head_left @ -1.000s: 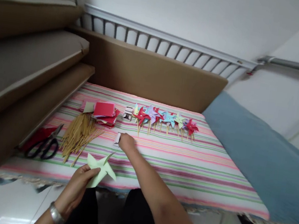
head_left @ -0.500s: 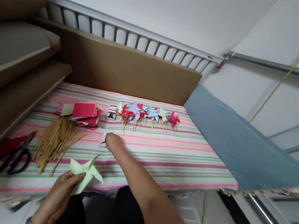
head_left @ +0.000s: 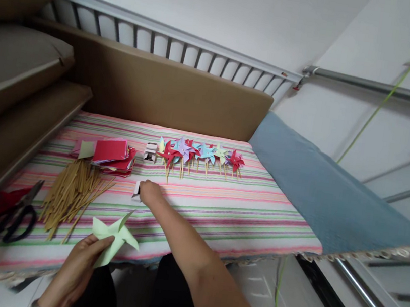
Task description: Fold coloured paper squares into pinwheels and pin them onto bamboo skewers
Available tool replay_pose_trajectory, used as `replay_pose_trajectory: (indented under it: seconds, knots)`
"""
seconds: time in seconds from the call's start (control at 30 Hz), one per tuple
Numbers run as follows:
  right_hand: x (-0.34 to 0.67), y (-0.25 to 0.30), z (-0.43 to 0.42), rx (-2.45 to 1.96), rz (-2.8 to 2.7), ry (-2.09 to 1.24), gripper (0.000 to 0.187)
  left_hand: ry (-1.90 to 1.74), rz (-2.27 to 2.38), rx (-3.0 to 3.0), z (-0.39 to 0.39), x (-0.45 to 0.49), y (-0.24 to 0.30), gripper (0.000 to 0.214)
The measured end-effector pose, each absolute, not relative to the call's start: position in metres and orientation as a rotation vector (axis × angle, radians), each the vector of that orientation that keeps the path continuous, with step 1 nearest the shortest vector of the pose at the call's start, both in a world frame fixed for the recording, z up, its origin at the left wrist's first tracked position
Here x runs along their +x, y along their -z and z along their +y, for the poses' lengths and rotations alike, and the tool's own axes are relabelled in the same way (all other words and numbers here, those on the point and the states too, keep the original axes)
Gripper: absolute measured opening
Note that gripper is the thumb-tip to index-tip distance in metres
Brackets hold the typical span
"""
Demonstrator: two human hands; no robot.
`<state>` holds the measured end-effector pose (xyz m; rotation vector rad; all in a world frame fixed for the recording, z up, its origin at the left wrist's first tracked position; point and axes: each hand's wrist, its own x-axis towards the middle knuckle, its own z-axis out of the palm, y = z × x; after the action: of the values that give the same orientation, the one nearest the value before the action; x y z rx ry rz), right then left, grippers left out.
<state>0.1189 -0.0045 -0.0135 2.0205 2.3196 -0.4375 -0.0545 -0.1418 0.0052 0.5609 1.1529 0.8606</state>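
A pale green paper pinwheel is pinched at its centre between the thumb and fingers of my left hand, just above the cloth's front edge. It has no stick. My right hand reaches forward, its fingers curled down at a small white open box. The fingertips are hidden in or behind this box, so what they hold cannot be seen. A second small box stands behind it. To that box's right lies a row of finished pinwheels on sticks, in red, blue, purple and green.
Left of my hands lie a heap of thin wooden sticks, a stack of coloured paper and black-handled scissors beside red material. Everything rests on a striped cloth. Brown cushions border the left, a brown board the back.
The whole view has shifted slightly. My right hand stays at the small white box, and my left hand still holds the green pinwheel.
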Motion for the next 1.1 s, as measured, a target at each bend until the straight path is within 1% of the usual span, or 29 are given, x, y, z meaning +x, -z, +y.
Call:
replay_pose_trajectory:
  seconds: [0.17,0.27,0.3,0.37,0.47,0.6,0.7,0.87,1.0,1.1]
  knots:
    - [0.125,0.009,-0.011,2.139,2.390,0.482,0.029,-0.905,1.113,0.595,-0.141,-0.054,-0.012,0.024]
    - [0.136,0.005,-0.021,2.274,2.400,0.530,0.021,-0.939,1.107,0.589,-0.141,-0.056,-0.016,0.022]
    - [0.142,0.004,-0.027,2.322,2.388,0.557,0.022,-0.950,1.104,0.590,-0.141,-0.056,-0.017,0.021]
    - [0.159,0.005,-0.044,2.394,2.328,0.646,0.023,-0.972,1.097,0.592,-0.141,-0.057,-0.019,0.020]
    - [0.192,0.014,-0.075,2.428,2.175,0.851,0.020,-0.976,1.099,0.585,-0.143,-0.055,-0.021,0.019]
    - [0.227,0.027,-0.098,2.450,1.944,1.080,0.027,-0.948,1.107,0.591,-0.145,-0.043,-0.022,0.020]
    - [0.237,0.034,-0.097,2.494,1.846,1.172,0.029,-0.928,1.084,0.622,-0.146,-0.033,-0.023,0.022]
    - [0.237,0.043,-0.104,2.637,1.915,1.106,0.029,-0.950,1.088,0.637,-0.147,-0.028,-0.027,0.023]
    - [0.234,0.047,-0.123,2.772,2.047,0.892,0.022,-0.967,1.085,0.626,-0.148,-0.029,-0.026,0.021]
    - [0.231,0.047,-0.125,2.823,2.095,0.748,0.026,-0.961,1.061,0.621,-0.149,-0.027,-0.024,0.020]
